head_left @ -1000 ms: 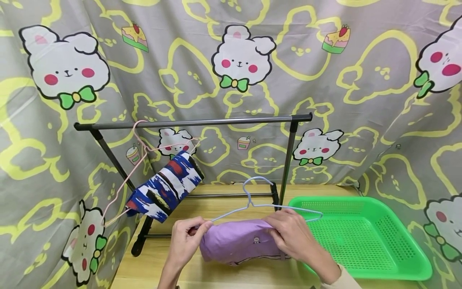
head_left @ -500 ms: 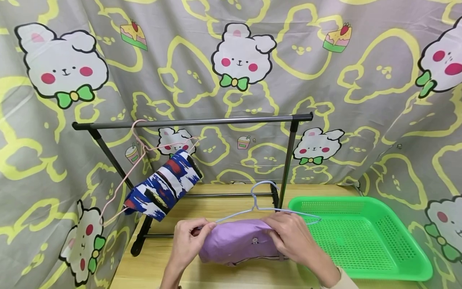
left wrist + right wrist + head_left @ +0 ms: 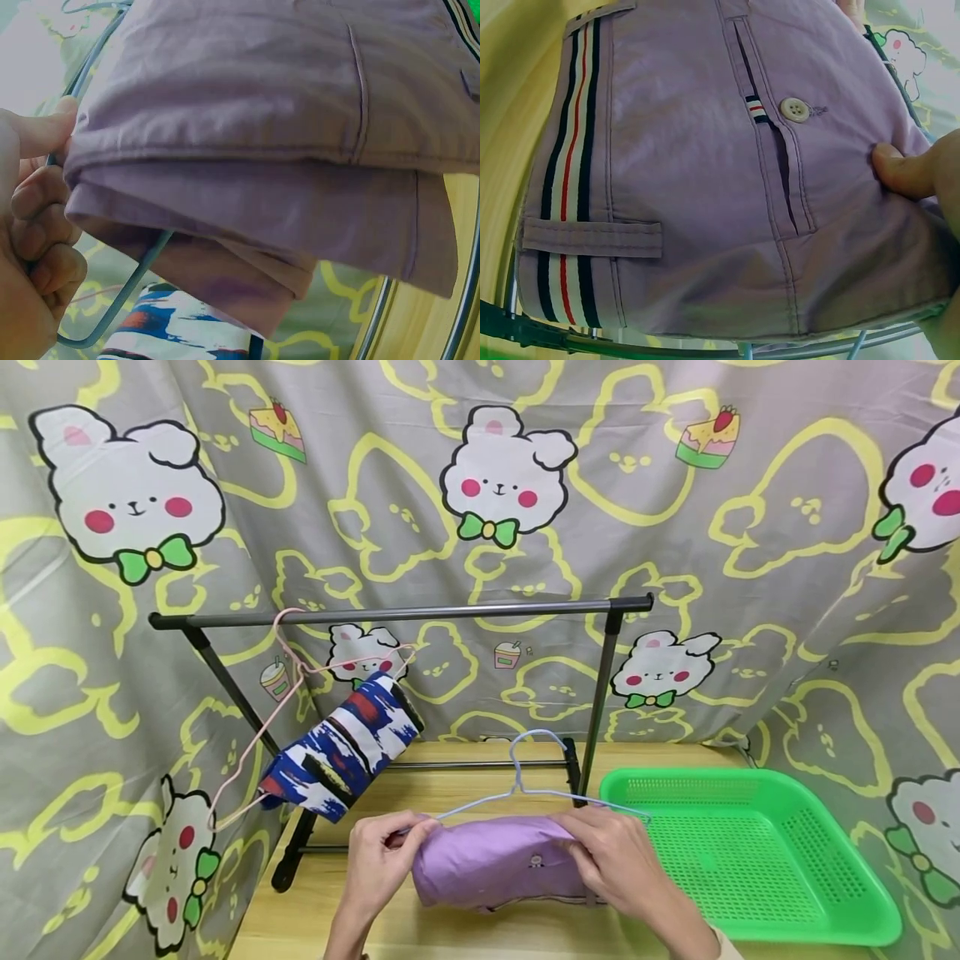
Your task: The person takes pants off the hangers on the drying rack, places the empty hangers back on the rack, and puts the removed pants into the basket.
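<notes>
A pair of light purple trousers (image 3: pixel 495 868) lies folded over a light blue hanger (image 3: pixel 517 781), whose hook points up. My left hand (image 3: pixel 378 864) pinches the folded trousers at their left end, together with the hanger. At the upper right edge, my right hand (image 3: pixel 618 864) pinches the cloth between thumb and fingers. The right wrist view shows a buttoned back pocket (image 3: pixel 780 142), belt loops (image 3: pixel 592 238) and a striped waistband lining (image 3: pixel 568 187). In the left wrist view, the hanger's end (image 3: pixel 112 315) shows below the layered legs. The hanger's lower bar is mostly hidden by cloth.
A dark metal rack (image 3: pixel 450 612) stands behind the hands. On its left hangs a pink hanger (image 3: pixel 300 668) with a blue, white and red patterned garment (image 3: pixel 341 747). A green perforated basket (image 3: pixel 888 922) sits at the right on the wooden table (image 3: pixel 300 927). Printed curtains surround it.
The blue hanger's hook tilts right, then swings back left. Both hands keep their pinch on the trousers and shift only slightly.
</notes>
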`<state>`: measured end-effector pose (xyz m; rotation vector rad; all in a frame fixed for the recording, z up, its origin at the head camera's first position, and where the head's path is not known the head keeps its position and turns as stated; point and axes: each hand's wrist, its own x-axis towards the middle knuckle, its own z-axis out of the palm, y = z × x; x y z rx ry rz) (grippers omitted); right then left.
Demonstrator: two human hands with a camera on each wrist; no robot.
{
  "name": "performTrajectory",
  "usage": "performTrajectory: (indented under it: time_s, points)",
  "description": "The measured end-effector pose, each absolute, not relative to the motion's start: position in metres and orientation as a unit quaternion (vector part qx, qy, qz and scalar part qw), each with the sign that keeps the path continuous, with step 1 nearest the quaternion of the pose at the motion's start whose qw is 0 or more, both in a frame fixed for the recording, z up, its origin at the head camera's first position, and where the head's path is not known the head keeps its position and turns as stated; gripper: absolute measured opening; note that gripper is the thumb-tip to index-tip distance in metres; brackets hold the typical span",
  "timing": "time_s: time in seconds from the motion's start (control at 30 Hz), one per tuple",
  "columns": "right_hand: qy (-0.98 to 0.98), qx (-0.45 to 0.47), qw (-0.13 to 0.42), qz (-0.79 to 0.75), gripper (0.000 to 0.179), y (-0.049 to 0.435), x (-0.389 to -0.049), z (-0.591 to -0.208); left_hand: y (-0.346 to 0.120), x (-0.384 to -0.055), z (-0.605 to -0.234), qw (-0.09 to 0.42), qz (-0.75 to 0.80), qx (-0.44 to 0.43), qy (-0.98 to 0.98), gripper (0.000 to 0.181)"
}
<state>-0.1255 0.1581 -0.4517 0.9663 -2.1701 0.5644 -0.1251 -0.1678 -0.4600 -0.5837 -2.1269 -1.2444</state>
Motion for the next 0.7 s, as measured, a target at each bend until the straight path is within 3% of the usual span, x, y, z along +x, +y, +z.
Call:
performTrajectory:
  time_s: [0.7]
  points:
    - [-0.824, 0.358, 0.337, 0.281, 0.036, 0.174, -0.110, -0.444, -0.174, -0.124, -0.462, 0.308, -0.457, -0.231, -0.802, 0.022]
